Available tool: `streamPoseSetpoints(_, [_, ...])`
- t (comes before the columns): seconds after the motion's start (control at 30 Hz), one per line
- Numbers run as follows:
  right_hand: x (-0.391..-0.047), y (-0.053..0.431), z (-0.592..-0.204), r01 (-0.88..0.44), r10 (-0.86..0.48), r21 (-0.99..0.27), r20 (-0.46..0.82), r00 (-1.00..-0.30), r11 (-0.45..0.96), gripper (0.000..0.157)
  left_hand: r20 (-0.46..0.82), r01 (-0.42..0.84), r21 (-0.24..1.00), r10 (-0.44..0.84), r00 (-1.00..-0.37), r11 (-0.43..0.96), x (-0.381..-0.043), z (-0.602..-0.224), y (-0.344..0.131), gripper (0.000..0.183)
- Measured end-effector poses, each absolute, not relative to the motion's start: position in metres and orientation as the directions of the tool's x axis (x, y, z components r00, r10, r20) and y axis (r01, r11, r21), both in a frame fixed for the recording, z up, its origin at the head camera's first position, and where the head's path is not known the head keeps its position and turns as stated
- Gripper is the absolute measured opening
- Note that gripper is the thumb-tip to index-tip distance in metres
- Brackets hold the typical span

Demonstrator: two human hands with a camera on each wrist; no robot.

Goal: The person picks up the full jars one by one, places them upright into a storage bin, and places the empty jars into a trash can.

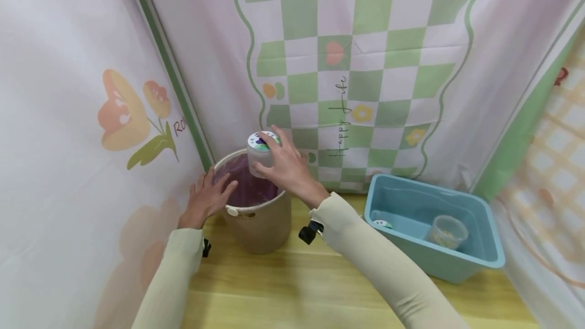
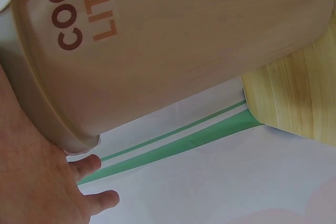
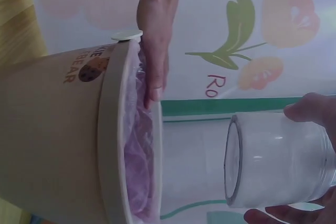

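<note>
My right hand (image 1: 292, 169) grips a clear plastic jar (image 3: 273, 158) with a white, green and purple patterned lid (image 1: 260, 142). The jar is upright over the mouth of a beige trash bin (image 1: 260, 232), and its walls look see-through with no contents visible. A purple plastic bag (image 1: 247, 179) lines the bin. At the bin's left rim rests my left hand (image 1: 205, 199), fingers spread. In the left wrist view, two of its fingertips (image 2: 107, 199) stick out past the rim, beside the bin's printed side.
To the right stands a blue plastic tub (image 1: 439, 263). Inside it are a clear container (image 1: 450, 232) with small bits at its bottom and a patterned lid (image 1: 382, 224) near the left wall. Printed curtains (image 1: 219, 65) close in the wooden surface (image 1: 292, 288) at the back and sides.
</note>
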State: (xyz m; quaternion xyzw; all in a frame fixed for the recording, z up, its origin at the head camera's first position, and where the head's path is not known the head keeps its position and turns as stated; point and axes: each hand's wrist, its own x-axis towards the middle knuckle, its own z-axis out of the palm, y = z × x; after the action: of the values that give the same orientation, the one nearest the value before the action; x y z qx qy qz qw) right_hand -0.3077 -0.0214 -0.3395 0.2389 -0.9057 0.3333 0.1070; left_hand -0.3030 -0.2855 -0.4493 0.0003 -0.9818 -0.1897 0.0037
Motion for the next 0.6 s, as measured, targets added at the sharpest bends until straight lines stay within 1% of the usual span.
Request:
streamPoseSetpoints(0.17, [-0.318, -0.035, -0.352, -0.481, -0.378, -0.562, 0.297, -0.877, 0.673, 0.08, 0.001, -0.002, 0.366, -0.003, -1.0, 0.931, -0.303, -0.45, -0.286, 0.082])
streamPoseSetpoints(0.3, [-0.326, -0.041, -0.367, -0.472, -0.393, -0.537, 0.264, -0.881, 0.699, 0.078, 0.004, -0.003, 0.358, -0.004, -1.0, 0.934, -0.302, -0.449, -0.286, 0.081])
streamPoseSetpoints(0.5, [-0.338, -0.049, -0.392, -0.507, -0.414, -0.477, 0.292, -0.862, 0.718, 0.077, 0.018, -0.002, 0.358, -0.009, -1.0, 0.934, -0.301, -0.45, -0.287, 0.082])
streamPoseSetpoints(0.6, [-0.343, -0.052, -0.407, -0.527, -0.43, -0.483, 0.306, -0.85, 0.699, 0.08, 0.018, 0.003, 0.359, -0.004, -1.0, 0.933, -0.302, -0.451, -0.286, 0.082])
